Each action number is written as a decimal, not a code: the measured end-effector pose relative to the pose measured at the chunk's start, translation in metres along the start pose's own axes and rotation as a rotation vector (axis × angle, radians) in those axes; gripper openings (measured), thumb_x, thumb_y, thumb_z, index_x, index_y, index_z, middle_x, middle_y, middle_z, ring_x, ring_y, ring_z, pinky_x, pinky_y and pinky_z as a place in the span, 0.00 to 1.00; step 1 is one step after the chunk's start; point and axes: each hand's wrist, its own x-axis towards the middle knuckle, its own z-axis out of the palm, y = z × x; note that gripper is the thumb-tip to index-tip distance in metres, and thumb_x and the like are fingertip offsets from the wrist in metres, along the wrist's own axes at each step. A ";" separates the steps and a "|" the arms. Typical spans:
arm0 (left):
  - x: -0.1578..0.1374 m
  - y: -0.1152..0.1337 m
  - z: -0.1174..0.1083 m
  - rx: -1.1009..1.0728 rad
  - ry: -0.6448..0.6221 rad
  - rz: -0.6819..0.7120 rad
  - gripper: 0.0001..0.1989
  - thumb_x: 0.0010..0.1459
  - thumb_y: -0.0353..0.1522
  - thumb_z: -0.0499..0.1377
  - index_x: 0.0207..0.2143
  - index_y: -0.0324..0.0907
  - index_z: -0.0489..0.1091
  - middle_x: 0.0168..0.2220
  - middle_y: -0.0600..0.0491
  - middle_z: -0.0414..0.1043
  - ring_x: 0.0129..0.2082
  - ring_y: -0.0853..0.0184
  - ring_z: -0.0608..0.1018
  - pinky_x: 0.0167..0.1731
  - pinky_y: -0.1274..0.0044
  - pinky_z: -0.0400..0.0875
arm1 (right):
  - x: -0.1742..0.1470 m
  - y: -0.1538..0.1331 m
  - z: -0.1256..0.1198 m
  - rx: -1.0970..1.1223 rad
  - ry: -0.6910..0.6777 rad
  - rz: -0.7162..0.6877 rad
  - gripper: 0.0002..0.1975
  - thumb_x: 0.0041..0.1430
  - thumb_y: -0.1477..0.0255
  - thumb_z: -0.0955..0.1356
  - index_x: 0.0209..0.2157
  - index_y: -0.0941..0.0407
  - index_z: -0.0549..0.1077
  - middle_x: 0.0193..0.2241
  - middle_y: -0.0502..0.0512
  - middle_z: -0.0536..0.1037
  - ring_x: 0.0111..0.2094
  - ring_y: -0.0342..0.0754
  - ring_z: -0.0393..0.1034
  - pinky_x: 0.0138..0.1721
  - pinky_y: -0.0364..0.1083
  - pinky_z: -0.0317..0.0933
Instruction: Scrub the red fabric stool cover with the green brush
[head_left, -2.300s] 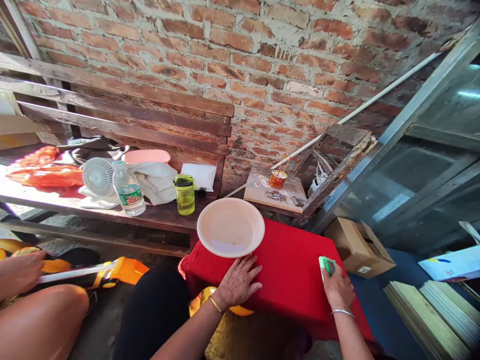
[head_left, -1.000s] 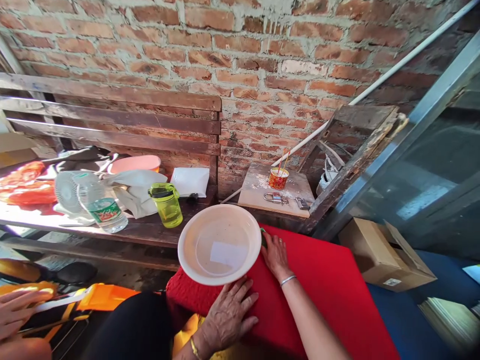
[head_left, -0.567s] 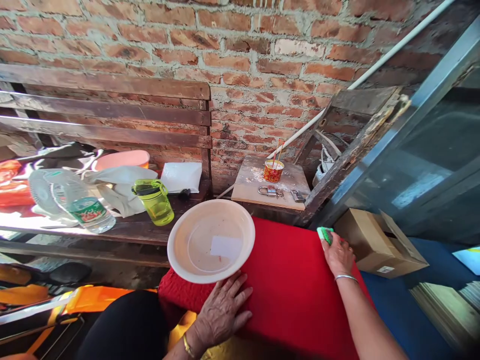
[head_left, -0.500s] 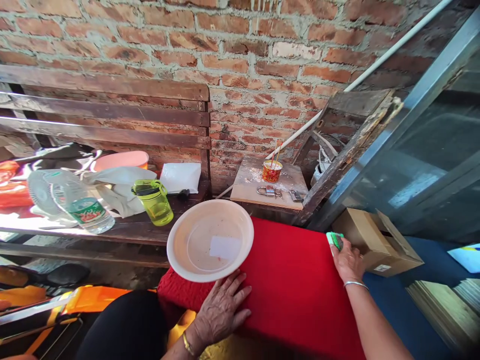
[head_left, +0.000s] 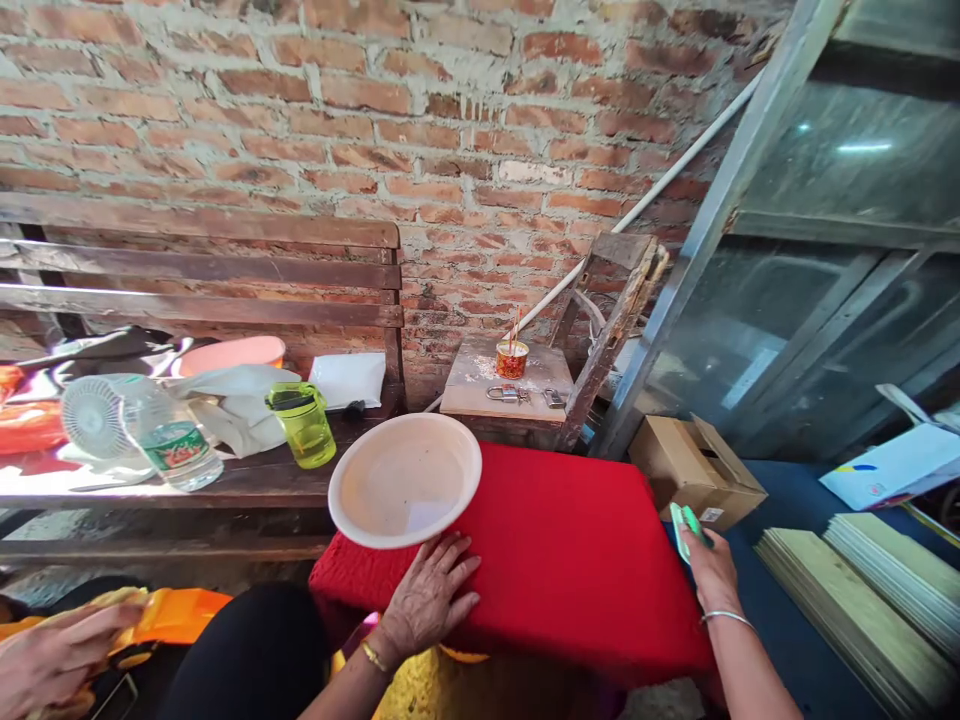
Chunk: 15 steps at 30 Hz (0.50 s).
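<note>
My left hand [head_left: 429,588] lies on the red cloth [head_left: 559,540] with its fingers spread, the fingertips close to the near rim of a white plastic basin [head_left: 375,490]. Whether they touch the rim I cannot tell. A pale, flat patch shows in the bottom of the basin. At the right edge of the cloth, my right hand [head_left: 712,570] is closed around a small green and white brush [head_left: 688,528] with a raised green grip. Its underside is hidden. The cloth covers a low surface, smooth in the middle and wrinkled at the left.
Left stands a wooden bench [head_left: 262,490] with a yellow-green bottle [head_left: 304,430] and a clear water bottle [head_left: 176,445]. A stool [head_left: 480,400] bears padlocks and a red cup. An open cardboard box [head_left: 686,465] and stacked boards [head_left: 832,600] lie right. Another person's hand [head_left: 67,650] shows lower left.
My right hand has moved down and off the cloth's right edge with the brush, now tilted. My left hand stays spread by the basin. The view has shifted; another person's hand has appeared.
</note>
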 end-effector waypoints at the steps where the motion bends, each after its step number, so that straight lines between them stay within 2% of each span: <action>1: 0.000 -0.001 0.000 0.004 0.002 0.004 0.21 0.67 0.43 0.62 0.60 0.52 0.71 0.65 0.52 0.67 0.65 0.58 0.67 0.67 0.63 0.58 | -0.002 -0.004 0.001 0.019 -0.025 -0.008 0.30 0.65 0.56 0.58 0.56 0.64 0.73 0.39 0.69 0.82 0.35 0.57 0.78 0.34 0.49 0.69; 4: 0.000 -0.003 0.000 0.026 -0.004 0.008 0.21 0.67 0.42 0.61 0.60 0.53 0.71 0.65 0.53 0.67 0.65 0.58 0.68 0.66 0.64 0.60 | -0.018 -0.025 0.005 0.047 -0.086 -0.110 0.28 0.66 0.57 0.62 0.60 0.59 0.70 0.47 0.66 0.81 0.44 0.58 0.76 0.44 0.50 0.68; 9: -0.002 -0.008 0.003 0.084 -0.003 0.015 0.20 0.66 0.39 0.61 0.60 0.52 0.72 0.64 0.52 0.68 0.63 0.58 0.70 0.64 0.64 0.64 | -0.069 -0.080 0.008 -0.159 -0.139 -0.476 0.23 0.71 0.61 0.62 0.62 0.54 0.70 0.49 0.63 0.78 0.50 0.58 0.72 0.51 0.52 0.63; 12: -0.003 -0.012 0.006 0.111 -0.008 0.026 0.21 0.66 0.37 0.61 0.61 0.52 0.71 0.64 0.51 0.68 0.63 0.58 0.70 0.63 0.63 0.66 | -0.079 -0.095 0.004 -0.199 -0.140 -0.484 0.22 0.71 0.61 0.64 0.62 0.51 0.70 0.49 0.63 0.77 0.51 0.58 0.71 0.52 0.52 0.62; 15: -0.004 -0.016 0.008 0.123 -0.033 0.029 0.22 0.66 0.37 0.61 0.62 0.52 0.70 0.64 0.51 0.68 0.63 0.58 0.71 0.63 0.62 0.66 | -0.069 -0.084 -0.003 -0.184 -0.127 -0.390 0.23 0.70 0.62 0.64 0.63 0.52 0.69 0.50 0.65 0.76 0.51 0.59 0.71 0.51 0.53 0.62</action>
